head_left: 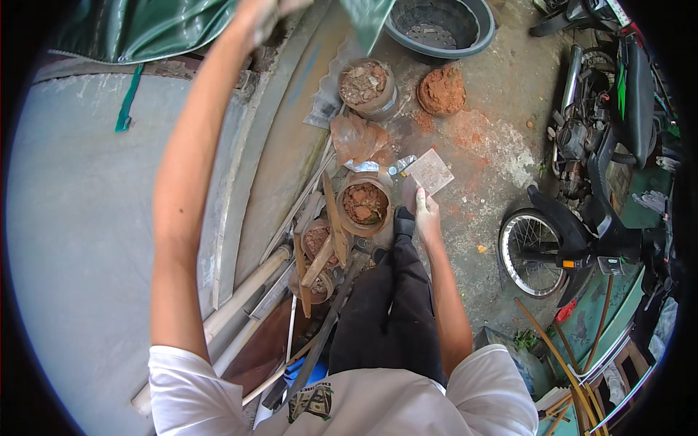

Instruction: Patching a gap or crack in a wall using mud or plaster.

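Note:
My left hand [266, 20] is raised at the far end of my outstretched arm, beside the green tarp [138, 29]. Motion smears its fingers, so I cannot make out whether they grip anything. Low on the right, my right hand [429, 216] is closed on a flat, grey-brown tile [413, 193], thumb on top. A paler square tile [430, 173] shows just beyond it, overlapping in view; whether my hand holds that one too is unclear. Left of this hand stands a round pot [366, 231] of reddish-brown soil.
A tub of rubble [363, 109], a mound of orange soil [442, 92] and a large dark basin [440, 51] stand farther off. Wooden strips [337, 218] lean over smaller pots. A motorcycle [582, 160] stands right; a grey wall [94, 240] runs along the left.

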### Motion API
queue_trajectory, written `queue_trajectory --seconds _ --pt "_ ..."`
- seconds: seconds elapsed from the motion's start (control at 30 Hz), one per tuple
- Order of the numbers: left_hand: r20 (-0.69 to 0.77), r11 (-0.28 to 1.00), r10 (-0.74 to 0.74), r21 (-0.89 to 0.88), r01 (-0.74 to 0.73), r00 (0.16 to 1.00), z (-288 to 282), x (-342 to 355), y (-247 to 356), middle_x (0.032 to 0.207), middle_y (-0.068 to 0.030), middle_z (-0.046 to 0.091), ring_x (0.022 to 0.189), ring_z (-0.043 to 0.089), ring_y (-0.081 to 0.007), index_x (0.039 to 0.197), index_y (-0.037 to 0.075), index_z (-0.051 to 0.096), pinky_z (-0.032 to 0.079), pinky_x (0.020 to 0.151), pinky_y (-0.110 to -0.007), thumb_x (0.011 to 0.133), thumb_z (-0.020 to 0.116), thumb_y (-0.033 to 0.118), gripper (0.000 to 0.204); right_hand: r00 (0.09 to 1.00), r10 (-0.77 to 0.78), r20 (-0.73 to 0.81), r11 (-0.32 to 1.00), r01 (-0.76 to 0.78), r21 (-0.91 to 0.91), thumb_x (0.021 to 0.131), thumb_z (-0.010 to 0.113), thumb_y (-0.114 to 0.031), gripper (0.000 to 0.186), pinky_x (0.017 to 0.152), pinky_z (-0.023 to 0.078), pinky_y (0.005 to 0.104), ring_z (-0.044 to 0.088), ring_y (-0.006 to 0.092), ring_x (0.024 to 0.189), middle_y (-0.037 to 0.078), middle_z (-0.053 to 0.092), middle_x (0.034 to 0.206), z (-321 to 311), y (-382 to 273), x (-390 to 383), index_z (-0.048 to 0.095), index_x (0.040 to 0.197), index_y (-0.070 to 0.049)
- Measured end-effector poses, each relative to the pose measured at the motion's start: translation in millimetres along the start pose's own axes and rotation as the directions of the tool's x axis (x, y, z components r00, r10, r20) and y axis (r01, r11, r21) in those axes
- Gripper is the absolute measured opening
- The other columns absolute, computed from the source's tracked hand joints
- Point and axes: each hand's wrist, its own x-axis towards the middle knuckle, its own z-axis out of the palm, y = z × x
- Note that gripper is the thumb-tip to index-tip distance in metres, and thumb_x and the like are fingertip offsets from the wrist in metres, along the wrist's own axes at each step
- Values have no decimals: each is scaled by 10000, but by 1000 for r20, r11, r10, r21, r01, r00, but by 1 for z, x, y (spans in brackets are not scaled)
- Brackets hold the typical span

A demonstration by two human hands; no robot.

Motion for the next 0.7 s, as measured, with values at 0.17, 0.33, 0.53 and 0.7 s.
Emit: queue_trajectory --seconds 0.17,0.33,0.53,0.7 --pt "-271 832 490 -138 -537 829 -43 6 165 1179 -190 603 1061 631 -275 1233 -107 500 527 955 -350 1023 467 233 401 996 -81 -23 996 81 22 1038 412 -377 491 887 433 318 563 163 955 114 672 1033 10 -11 -26 610 1191 46" --pt "-35 691 632 479 -541 775 -67 -49 228 1200 -153 617 1088 619 -271 1249 -42 530 481 993 -370 1013 473 278 401 988 -150 -42 987 152 48 1024 453 -390 469 812 433 290 531 120 878 30 638 963 6 -29 -60 645 1067 35" --pt "188 359 592 809 -465 784 -71 -66 177 1225 -108 634 1121 605 -267 1268 36 565 426 1038 -393 1002 480 332 407 952 -300 -61 949 304 84 1027 447 -381 474 889 425 285 546 132 956 56 642 1039 11 -42 -61 621 1159 40" --pt "245 173 570 897 -406 784 -89 -35 118 1232 -95 639 1132 599 -267 1272 63 578 410 1048 -401 997 484 350 409 976 -147 159 988 138 67 1038 422 -364 486 943 408 289 555 153 1044 81 642 1112 34 -53 -7 588 1222 53"
